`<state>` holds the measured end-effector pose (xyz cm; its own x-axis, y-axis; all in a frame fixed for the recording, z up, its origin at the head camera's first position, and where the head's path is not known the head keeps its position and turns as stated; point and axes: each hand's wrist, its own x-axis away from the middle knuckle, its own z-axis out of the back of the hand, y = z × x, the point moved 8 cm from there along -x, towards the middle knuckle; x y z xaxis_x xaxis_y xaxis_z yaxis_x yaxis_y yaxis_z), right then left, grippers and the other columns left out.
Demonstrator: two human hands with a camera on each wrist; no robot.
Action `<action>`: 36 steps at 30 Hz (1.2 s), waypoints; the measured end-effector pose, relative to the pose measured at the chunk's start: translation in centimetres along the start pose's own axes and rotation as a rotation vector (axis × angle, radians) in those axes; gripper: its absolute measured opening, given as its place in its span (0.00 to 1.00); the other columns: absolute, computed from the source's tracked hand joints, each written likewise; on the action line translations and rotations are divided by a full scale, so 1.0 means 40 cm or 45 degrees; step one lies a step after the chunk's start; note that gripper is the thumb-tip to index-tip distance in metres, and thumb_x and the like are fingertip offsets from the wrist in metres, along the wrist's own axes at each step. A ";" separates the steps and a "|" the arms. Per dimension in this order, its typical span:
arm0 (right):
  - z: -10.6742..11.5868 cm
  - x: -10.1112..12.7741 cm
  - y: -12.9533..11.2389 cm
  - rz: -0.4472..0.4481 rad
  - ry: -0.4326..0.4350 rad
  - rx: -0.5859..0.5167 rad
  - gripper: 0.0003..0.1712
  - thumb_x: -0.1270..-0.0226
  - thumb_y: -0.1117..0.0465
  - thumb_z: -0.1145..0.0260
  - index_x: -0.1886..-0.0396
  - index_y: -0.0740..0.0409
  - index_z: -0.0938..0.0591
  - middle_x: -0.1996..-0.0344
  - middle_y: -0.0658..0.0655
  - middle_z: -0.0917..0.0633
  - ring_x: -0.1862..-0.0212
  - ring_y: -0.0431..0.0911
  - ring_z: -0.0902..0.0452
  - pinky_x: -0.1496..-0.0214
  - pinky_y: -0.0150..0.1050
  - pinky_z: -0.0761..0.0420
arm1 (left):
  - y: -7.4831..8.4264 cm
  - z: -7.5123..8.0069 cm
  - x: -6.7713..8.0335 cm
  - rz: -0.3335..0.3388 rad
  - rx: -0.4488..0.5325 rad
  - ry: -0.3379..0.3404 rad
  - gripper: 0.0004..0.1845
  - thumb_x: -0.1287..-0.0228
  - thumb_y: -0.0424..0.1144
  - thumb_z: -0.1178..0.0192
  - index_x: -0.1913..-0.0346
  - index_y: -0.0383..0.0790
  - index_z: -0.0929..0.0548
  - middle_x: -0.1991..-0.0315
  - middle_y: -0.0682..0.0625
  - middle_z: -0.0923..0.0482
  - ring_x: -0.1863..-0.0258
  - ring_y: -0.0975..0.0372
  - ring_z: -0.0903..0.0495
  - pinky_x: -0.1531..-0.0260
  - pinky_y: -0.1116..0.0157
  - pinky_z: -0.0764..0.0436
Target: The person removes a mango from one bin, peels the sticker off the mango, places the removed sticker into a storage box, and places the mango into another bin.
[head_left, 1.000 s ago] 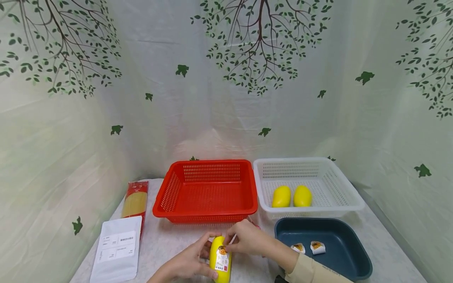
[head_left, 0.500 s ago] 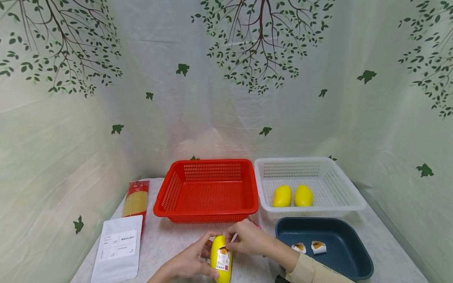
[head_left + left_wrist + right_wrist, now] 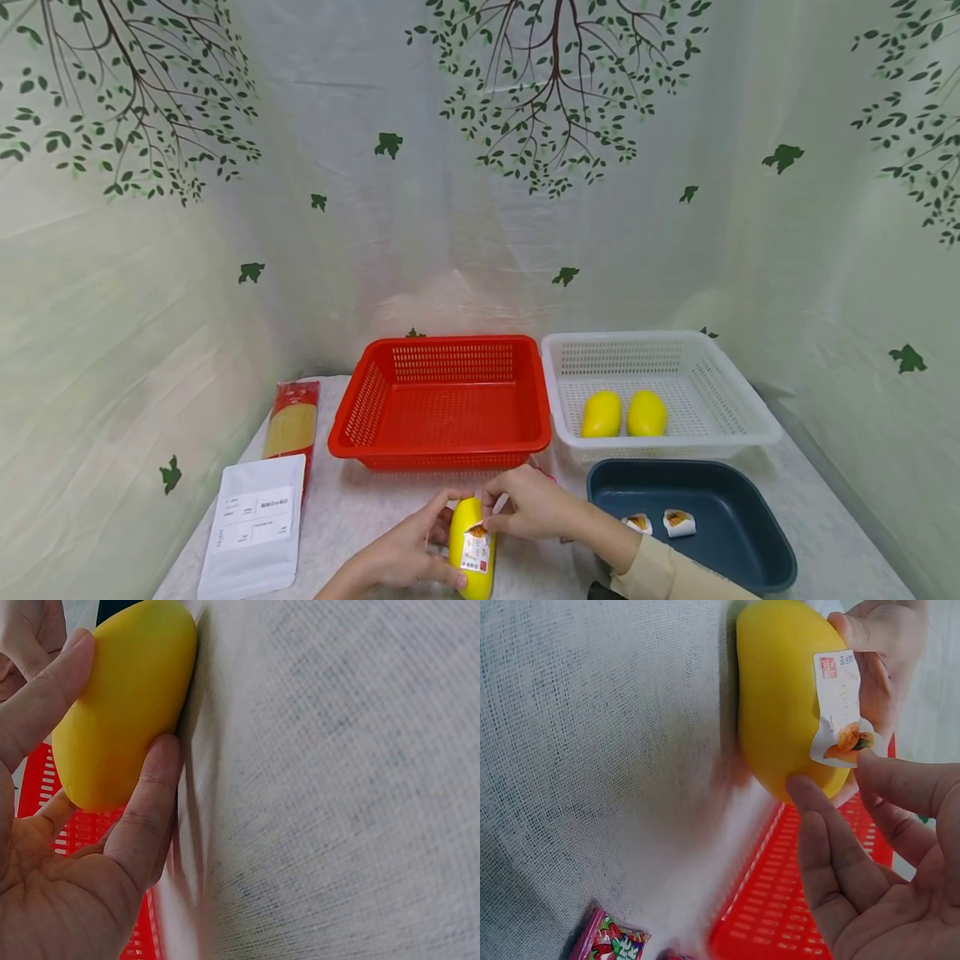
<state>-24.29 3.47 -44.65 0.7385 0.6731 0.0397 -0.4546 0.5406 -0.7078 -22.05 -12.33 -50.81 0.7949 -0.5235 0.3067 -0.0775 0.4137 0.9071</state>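
A yellow mango (image 3: 472,587) rests on the table between the two hands, with its long side pointing away from the person. The left hand (image 3: 408,546) grips it from the left, thumb on the near part and fingers around the far side. On the mango is a white label (image 3: 838,697) with an orange fruit picture, its far end lifted off the skin and curled. My right hand (image 3: 536,504) pinches that raised end between thumb and index finger. In the right wrist view another of its fingers touches the mango's skin.
Behind stand a red basket (image 3: 450,461) and a white basket (image 3: 660,444) with two mangoes (image 3: 625,414). A dark blue tray (image 3: 738,542) at right holds two curled labels (image 3: 660,524). A white pouch (image 3: 251,529) and a noodle pack (image 3: 292,425) lie left. A small pink packet (image 3: 609,936) lies nearby.
The label's far end has lifted further and curled back from the mango under the right hand's pinch. The left hand keeps its grip. The whole head view has shifted slightly.
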 end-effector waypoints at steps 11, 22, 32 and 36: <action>-0.010 -0.001 0.004 -0.009 -0.115 -0.216 0.06 0.31 0.59 0.24 0.67 0.49 0.14 0.65 0.40 0.10 0.61 0.31 0.12 0.57 0.26 0.14 | -0.019 0.019 0.009 0.030 0.002 0.009 0.50 0.47 0.34 0.16 0.23 0.57 0.33 0.44 0.44 0.24 0.48 0.52 0.23 0.45 0.52 0.15; -0.009 0.012 0.008 0.015 -0.183 -0.317 0.05 0.28 0.60 0.26 0.64 0.53 0.15 0.64 0.43 0.11 0.56 0.33 0.10 0.53 0.27 0.14 | -0.018 0.009 0.000 0.017 -0.009 0.003 0.48 0.46 0.35 0.16 0.25 0.57 0.32 0.45 0.45 0.24 0.48 0.52 0.22 0.44 0.51 0.14; -0.007 0.019 0.019 0.038 -0.229 -0.354 0.06 0.27 0.60 0.28 0.60 0.58 0.15 0.61 0.44 0.11 0.54 0.34 0.11 0.49 0.27 0.14 | 0.000 -0.001 -0.001 -0.056 -0.019 -0.034 0.47 0.45 0.38 0.16 0.26 0.56 0.32 0.45 0.45 0.23 0.48 0.52 0.21 0.44 0.51 0.15; -0.004 0.025 0.024 0.033 -0.241 -0.368 0.05 0.27 0.59 0.28 0.60 0.56 0.15 0.61 0.44 0.11 0.53 0.35 0.12 0.47 0.28 0.13 | -0.004 -0.002 -0.005 -0.037 -0.017 -0.030 0.47 0.45 0.38 0.16 0.26 0.56 0.32 0.45 0.45 0.23 0.48 0.52 0.21 0.44 0.50 0.14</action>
<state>-23.89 4.58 -45.38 0.6111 0.7809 0.1299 -0.2922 0.3749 -0.8798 -22.15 -12.23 -51.04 0.7821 -0.5529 0.2873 -0.0464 0.4082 0.9117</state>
